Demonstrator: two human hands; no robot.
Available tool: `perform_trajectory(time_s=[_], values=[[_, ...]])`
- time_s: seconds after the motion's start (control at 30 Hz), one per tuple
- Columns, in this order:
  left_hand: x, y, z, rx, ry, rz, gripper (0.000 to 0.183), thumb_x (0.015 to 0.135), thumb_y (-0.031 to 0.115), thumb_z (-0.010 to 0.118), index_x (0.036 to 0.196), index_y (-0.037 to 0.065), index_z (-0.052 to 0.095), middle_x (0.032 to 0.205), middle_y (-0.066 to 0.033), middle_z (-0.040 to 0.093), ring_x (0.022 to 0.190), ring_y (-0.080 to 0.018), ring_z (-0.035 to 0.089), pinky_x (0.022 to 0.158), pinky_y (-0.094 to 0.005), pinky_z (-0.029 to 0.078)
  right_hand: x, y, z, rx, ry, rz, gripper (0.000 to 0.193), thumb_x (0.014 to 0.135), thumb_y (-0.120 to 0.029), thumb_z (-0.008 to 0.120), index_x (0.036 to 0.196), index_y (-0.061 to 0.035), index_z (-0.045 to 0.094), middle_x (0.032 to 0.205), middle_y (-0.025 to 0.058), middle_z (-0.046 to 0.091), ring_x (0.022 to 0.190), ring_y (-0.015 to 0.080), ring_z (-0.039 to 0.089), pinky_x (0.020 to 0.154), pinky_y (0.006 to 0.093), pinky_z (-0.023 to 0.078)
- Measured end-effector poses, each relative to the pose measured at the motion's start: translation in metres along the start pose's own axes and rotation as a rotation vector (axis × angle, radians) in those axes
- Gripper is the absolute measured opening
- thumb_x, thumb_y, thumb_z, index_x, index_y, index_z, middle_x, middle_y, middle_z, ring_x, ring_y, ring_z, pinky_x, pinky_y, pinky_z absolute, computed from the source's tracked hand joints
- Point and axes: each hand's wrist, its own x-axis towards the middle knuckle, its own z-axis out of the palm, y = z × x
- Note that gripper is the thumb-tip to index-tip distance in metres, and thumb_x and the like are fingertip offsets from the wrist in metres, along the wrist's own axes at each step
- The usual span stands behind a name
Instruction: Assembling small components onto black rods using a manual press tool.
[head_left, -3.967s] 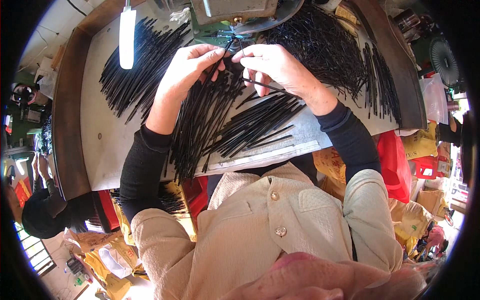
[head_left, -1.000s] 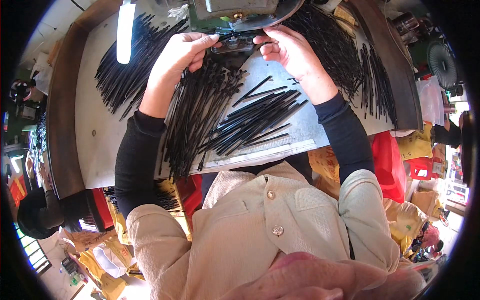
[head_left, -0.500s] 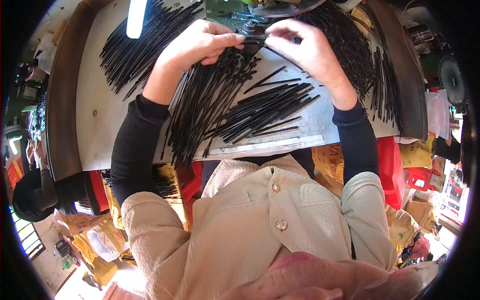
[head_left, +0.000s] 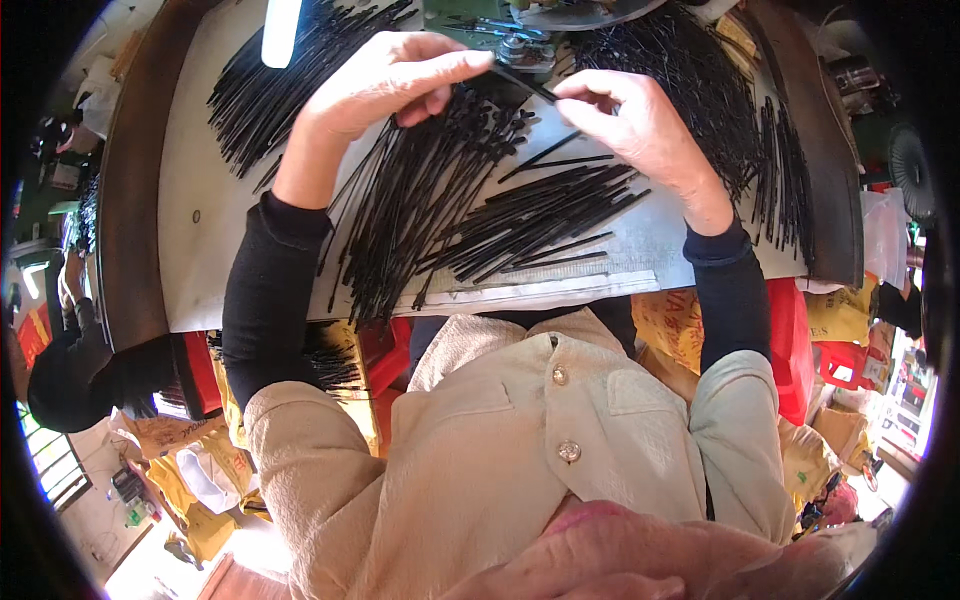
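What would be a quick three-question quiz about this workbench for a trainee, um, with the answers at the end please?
1. Multiple choice: what spans the gap between the left hand and the right hand?
A. A red ribbon
B. A thin black strip
C. A white cord

2. True or false: the right hand holds nothing.

3. Fill in the blank: the tangled black pile lies toward the ____ side of the table.

Key:
1. B.
2. False; it pinches the strip.
3. Right.
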Motion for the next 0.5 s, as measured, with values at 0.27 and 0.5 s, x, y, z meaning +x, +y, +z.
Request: perform_trajectory(time_s=[0.27,0.5], values=[[-0.027,-0.018,-0.025,0.599,0.197,-0.057,0.039,0.08,0.038,0.065,0.09,0.001,0.067,0.063,-0.0047,0.059,0.049,-0.0082,0.051,0.046,-0.0235,0.04,0.002,0.005,0.015,0.371,-0.15,0.058,0.023,0.085,-0.014,0.059,0.103,0.0011,0.062,0.074,0.0029,0.063,0.066,0.0052,0.056,0.06,0.0194,0.045],[-0.026,-0.023,-0.013,0.516,0.148,-0.166,0.033,0.077,0.032,0.064,0.084,0.0,0.067,0.067,-0.0115,0.064,0.057,-0.0198,0.061,0.058,-0.0312,0.048,0.001,-0.004,0.015,0.456,-0.262,0.218,0.033,0.082,-0.018,0.061,0.109,0.0005,0.059,0.07,0.0044,0.064,0.055,0.0064,0.055,0.05,0.0188,0.044]])
